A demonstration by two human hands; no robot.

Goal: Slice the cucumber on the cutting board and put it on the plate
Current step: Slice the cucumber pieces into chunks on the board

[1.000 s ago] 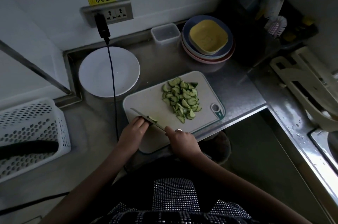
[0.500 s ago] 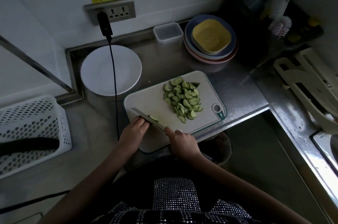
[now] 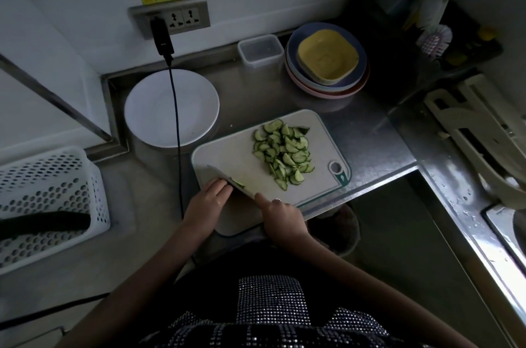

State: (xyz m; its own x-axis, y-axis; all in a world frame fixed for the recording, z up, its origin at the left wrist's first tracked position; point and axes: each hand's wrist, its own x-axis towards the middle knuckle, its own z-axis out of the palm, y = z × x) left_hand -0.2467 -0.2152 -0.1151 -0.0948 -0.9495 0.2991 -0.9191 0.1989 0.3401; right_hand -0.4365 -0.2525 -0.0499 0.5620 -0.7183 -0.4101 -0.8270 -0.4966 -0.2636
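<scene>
**Slicing nearly finished, plating not begun**

Cutting is close to its end: a heap of pale green half-moon cucumber slices (image 3: 284, 152) lies toward the far right corner of the white plastic cutting board (image 3: 227, 154), and only a small dark green cucumber stub (image 3: 237, 183) remains near the board's left edge. The left hand (image 3: 206, 202) pins that stub with curled fingertips. The right hand (image 3: 280, 212) is wrapped round the handle of the steel kitchen knife (image 3: 227, 179), forefinger extended along it, blade against the stub. The round white plate (image 3: 159, 108), beyond the board's far left corner, holds no cucumber, so transfer is left.
</scene>
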